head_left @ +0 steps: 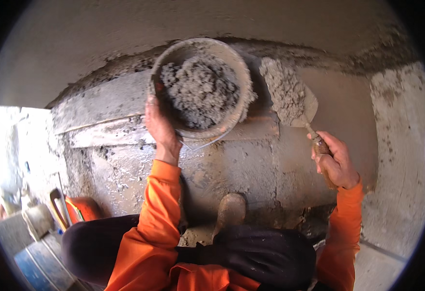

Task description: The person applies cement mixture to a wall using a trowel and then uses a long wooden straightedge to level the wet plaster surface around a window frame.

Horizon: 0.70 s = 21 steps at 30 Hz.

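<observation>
My left hand (161,127) grips the left side of a round bucket (248,82), its fingers partly hidden behind the rim. Wet grey mortar (202,89) lies heaped inside, and more is smeared on the rim's right side. A thin wire handle (207,143) hangs at the bucket's near edge. To the right, my right hand (336,160) is closed around the wooden handle of a trowel (310,104). The trowel's blade points away from me and carries a thick load of mortar (282,92). Bucket and trowel are apart, with a narrow gap between them.
A plastered wall (125,29) rises at the far side, with rough mortar along its foot. Wooden boards (105,99) lie under the bucket. A pale side wall (399,155) bounds the right. At lower left are an orange container (84,207) and a dirty white bucket (38,220).
</observation>
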Motion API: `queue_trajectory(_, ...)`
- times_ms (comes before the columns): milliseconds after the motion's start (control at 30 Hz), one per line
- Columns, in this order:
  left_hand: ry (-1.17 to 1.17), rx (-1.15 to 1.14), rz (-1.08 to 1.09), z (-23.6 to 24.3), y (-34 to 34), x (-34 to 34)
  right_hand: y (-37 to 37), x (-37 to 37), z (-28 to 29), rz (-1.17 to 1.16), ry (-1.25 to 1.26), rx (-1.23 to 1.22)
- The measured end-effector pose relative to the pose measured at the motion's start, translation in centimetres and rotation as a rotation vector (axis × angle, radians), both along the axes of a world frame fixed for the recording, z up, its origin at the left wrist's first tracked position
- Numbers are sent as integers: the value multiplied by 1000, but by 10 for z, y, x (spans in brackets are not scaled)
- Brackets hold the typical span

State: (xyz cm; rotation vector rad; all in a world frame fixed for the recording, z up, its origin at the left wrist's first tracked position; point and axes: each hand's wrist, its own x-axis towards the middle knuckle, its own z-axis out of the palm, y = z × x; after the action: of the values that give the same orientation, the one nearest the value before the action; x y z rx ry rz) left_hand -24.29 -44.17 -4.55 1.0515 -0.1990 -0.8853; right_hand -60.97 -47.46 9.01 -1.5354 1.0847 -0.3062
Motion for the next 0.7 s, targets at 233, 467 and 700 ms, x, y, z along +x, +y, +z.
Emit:
queue_trajectory(233,17,4,125,3,1,5,-20,113,57,382,501,-840)
queue_trajectory(467,-126,164,155,8,13,-5,-14,165,43,710,871,-653)
queue_trajectory(700,273,667,181,83,35,-71,-50,231,99,795,904,-403)
